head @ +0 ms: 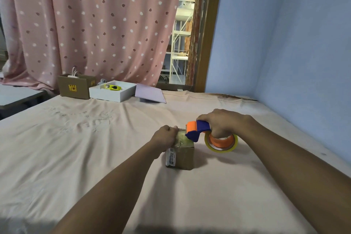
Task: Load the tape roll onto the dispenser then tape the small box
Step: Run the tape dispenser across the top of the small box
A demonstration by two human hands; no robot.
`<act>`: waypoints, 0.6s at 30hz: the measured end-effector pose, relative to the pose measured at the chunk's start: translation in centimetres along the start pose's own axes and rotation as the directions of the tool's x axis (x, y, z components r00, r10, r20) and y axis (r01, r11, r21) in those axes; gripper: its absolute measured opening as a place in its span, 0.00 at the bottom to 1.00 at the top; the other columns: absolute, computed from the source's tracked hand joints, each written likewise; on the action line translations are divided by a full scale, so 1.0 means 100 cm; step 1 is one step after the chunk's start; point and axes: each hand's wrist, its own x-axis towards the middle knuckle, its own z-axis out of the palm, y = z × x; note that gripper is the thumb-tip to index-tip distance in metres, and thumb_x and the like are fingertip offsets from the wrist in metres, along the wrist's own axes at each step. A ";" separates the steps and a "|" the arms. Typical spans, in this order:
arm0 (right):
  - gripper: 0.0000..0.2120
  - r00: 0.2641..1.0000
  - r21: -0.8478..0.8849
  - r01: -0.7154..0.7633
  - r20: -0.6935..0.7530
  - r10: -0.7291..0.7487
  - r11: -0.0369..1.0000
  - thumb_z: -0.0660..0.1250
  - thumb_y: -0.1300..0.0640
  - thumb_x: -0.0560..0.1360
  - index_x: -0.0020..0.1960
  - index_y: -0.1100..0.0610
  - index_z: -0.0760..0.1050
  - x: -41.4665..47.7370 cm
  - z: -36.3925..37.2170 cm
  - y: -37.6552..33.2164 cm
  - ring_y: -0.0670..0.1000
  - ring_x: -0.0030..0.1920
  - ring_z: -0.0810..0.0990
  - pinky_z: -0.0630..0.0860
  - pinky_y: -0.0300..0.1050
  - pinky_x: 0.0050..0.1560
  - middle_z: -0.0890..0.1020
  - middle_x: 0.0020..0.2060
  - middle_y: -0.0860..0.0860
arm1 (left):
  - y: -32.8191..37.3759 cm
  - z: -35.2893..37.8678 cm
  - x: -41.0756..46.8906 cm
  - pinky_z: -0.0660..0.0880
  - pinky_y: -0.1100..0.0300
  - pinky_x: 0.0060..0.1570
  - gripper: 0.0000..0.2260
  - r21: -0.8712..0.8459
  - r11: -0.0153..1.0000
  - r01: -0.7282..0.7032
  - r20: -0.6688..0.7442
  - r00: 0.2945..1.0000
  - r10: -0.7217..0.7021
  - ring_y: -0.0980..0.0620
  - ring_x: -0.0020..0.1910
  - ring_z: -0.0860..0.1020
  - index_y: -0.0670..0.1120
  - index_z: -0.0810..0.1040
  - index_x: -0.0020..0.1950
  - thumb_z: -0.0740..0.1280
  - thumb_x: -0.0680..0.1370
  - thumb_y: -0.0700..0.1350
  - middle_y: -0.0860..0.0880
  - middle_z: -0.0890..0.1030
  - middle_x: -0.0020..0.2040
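A small brown cardboard box (pixel 185 156) with a white label on its left side stands on the pink-covered table (pixel 76 148). My left hand (pixel 166 136) presses on the box's top left edge, fingers closed over it. My right hand (pixel 224 122) grips the blue and orange tape dispenser (pixel 197 130), whose front end rests on the box's top right. The yellowish tape roll (pixel 221 142) sits on the dispenser's orange hub, just right of the box. Clear tape lies over the box top.
At the table's far edge stand a brown carton (pixel 76 87), a white open tray (pixel 112 94) holding a yellow tool (pixel 113 87), and a lilac lid (pixel 150 94). A blue wall (pixel 284 43) borders the right side. A pink dotted curtain (pixel 95 24) hangs behind.
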 end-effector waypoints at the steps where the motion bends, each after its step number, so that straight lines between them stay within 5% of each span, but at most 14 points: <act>1: 0.35 1.000 0.003 -0.004 -0.001 0.004 1.000 0.72 0.58 0.72 0.75 0.43 0.65 -0.001 0.001 0.002 0.53 0.52 0.73 0.74 0.47 0.47 0.75 0.56 0.50 | -0.001 0.000 0.000 0.82 0.44 0.54 0.23 -0.005 1.000 0.005 0.006 1.000 -0.005 0.40 0.57 0.82 0.44 0.77 0.61 0.57 0.82 0.61 0.41 0.82 0.57; 8: 0.33 1.000 0.037 -0.023 -0.004 0.023 0.999 0.71 0.59 0.72 0.74 0.44 0.66 -0.013 0.007 0.015 0.54 0.51 0.73 0.71 0.47 0.46 0.74 0.54 0.49 | -0.007 0.000 0.006 0.82 0.42 0.56 0.23 -0.075 0.997 -0.002 0.024 1.000 0.004 0.39 0.57 0.83 0.45 0.78 0.57 0.59 0.79 0.63 0.40 0.83 0.57; 13: 0.31 0.998 0.058 -0.067 -0.015 0.068 0.996 0.69 0.59 0.71 0.71 0.43 0.67 -0.027 0.013 0.033 0.55 0.50 0.75 0.72 0.47 0.46 0.76 0.53 0.50 | -0.011 0.001 0.012 0.80 0.50 0.46 0.22 -0.092 0.995 -0.023 0.011 1.000 0.024 0.43 0.47 0.80 0.44 0.78 0.55 0.60 0.79 0.62 0.42 0.81 0.52; 18: 0.30 0.997 0.038 -0.073 -0.028 0.074 0.997 0.66 0.58 0.70 0.70 0.41 0.68 -0.033 0.022 0.033 0.56 0.48 0.76 0.74 0.48 0.45 0.76 0.52 0.51 | -0.002 0.001 0.008 0.74 0.53 0.56 0.20 0.166 0.975 -0.149 -0.059 0.985 0.161 0.42 0.62 0.79 0.46 0.72 0.73 0.59 0.84 0.54 0.42 0.80 0.65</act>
